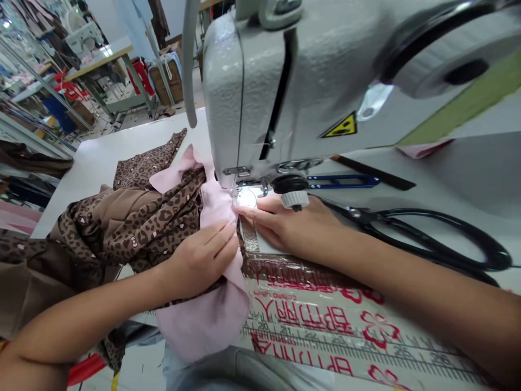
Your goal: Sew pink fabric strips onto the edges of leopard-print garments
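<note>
That pink cloth (216, 209) looks light and limp, best held by its edge; the left hand (205, 254) pinches it, the right hand's (291, 224) grip I can't tell.

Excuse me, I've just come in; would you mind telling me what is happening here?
A person is handling pink fabric at a sewing machine. The left hand rests on the fabric, and the right hand reaches to its edge near the lit needle area. Leopard-print cloth lies bunched to the left; black scissors lie beyond the right forearm.
</note>
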`<state>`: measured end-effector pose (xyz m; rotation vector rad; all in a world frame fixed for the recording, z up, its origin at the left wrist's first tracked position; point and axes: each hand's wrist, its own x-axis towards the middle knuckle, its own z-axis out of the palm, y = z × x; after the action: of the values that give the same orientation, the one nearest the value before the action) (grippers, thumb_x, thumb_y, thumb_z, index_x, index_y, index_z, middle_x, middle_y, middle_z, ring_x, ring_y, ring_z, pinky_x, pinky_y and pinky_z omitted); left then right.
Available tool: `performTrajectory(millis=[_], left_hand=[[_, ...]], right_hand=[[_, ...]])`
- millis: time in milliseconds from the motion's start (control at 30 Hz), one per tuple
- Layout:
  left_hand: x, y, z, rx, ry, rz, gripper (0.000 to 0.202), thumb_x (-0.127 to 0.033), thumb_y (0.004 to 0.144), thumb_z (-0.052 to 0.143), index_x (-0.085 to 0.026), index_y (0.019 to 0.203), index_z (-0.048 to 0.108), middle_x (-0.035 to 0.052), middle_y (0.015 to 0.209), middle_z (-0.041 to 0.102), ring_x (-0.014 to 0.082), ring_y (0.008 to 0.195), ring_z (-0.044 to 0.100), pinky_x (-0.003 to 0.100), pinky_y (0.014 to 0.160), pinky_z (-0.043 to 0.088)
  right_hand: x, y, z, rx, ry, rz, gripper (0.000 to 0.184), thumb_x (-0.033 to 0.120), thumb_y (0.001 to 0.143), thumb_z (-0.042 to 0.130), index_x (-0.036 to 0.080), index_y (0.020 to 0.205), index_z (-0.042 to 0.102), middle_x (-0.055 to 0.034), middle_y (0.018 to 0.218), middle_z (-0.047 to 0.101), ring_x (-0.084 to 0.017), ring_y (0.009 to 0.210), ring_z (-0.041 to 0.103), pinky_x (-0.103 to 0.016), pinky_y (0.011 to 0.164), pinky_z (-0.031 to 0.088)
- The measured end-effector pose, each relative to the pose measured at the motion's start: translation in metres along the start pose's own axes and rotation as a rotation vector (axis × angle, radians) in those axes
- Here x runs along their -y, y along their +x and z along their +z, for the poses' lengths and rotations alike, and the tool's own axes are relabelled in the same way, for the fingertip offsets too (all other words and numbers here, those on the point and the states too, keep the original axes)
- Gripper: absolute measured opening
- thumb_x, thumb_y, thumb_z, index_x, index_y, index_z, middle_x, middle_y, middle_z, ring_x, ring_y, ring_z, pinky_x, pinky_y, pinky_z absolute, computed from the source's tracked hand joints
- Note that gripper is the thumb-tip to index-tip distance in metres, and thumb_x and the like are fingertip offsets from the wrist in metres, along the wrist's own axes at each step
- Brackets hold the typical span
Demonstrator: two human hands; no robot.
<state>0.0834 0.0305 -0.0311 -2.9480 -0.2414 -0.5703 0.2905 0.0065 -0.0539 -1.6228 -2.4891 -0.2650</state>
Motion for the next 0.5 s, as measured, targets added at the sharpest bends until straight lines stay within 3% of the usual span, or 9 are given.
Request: performTrajectory(millis=[233,367,500], left_hand=[[0.001,0.0,0.002,0.005,0.037,0.047,0.02,-0.011,0.089,0.039,-0.006,0.092,0.058,0.0124,0.095,0.065,0.0203,0.098,0.06,0.033,0.084,0.053],[0.001,0.001,0.003,0.008,0.042,0.053,0.021,-0.009,0.088,0.038,-0.007,0.086,0.059,0.0116,0.091,0.065,0.0193,0.094,0.061,0.031,0.081,0.053],[0.002,0.004,0.004,-0.007,0.086,0.093,0.018,-0.009,0.086,0.041,-0.008,0.08,0.058,0.011,0.087,0.066,0.0204,0.089,0.062,0.03,0.074,0.054]], right_hand=[[0.012,0.005,-0.01,0.145,-0.078,0.148,0.037,0.027,0.087,0.036,0.025,0.118,0.057,-0.0069,0.072,0.063,-0.019,0.059,0.057,-0.028,0.045,0.017],[0.014,0.003,-0.01,0.119,-0.069,0.177,0.037,0.027,0.087,0.036,0.024,0.117,0.057,-0.0083,0.077,0.065,-0.02,0.064,0.059,-0.028,0.045,0.017],[0.011,-0.001,-0.008,0.087,-0.074,0.197,0.038,0.032,0.087,0.033,0.023,0.111,0.062,-0.0082,0.069,0.064,-0.019,0.057,0.056,-0.028,0.045,0.017]])
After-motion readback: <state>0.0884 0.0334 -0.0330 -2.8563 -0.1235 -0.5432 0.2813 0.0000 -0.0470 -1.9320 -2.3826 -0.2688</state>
